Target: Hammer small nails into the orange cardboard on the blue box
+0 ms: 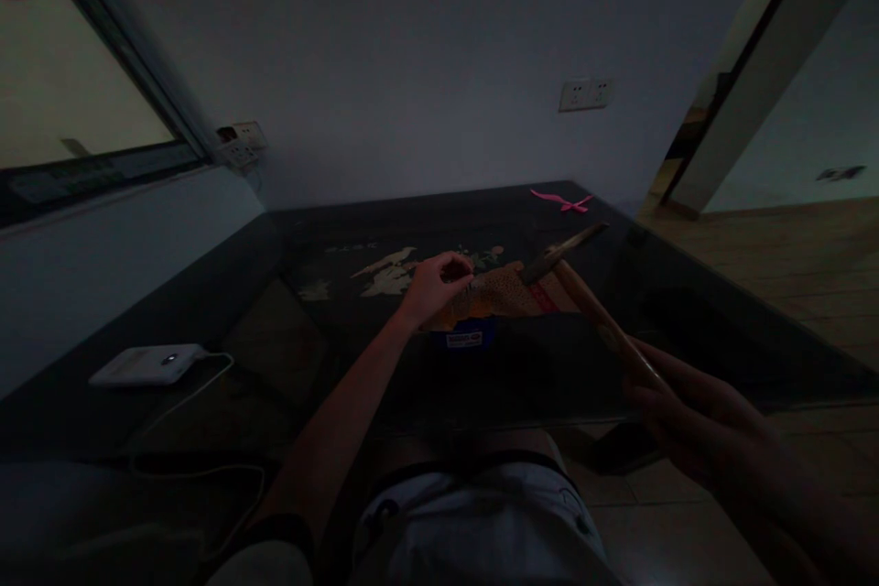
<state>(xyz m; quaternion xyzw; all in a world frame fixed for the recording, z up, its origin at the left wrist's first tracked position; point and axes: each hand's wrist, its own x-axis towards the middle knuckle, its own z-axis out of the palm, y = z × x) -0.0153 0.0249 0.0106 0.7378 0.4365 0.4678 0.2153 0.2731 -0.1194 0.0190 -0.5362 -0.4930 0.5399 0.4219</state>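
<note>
My right hand (693, 407) is wrapped round the wooden handle of a hammer (608, 320). The hammer's long head is raised, tilted, over the right part of a brown, dark-speckled piece (501, 287) whose material I cannot make out. At that piece's left end my left hand (438, 282) is curled, with thumb and forefinger tips together. Whatever they pinch is too small and dark to tell. Just below the speckled piece, a blue block or box with a pale label (464, 339) shows its front side.
The dark table (330, 403) has a printed bird and flowers on top. A white power bank (147, 366) with a cable lies at the left. A pink ribbon (563, 201) lies near the back right corner. Wall sockets (585, 95) sit behind. The room is dim.
</note>
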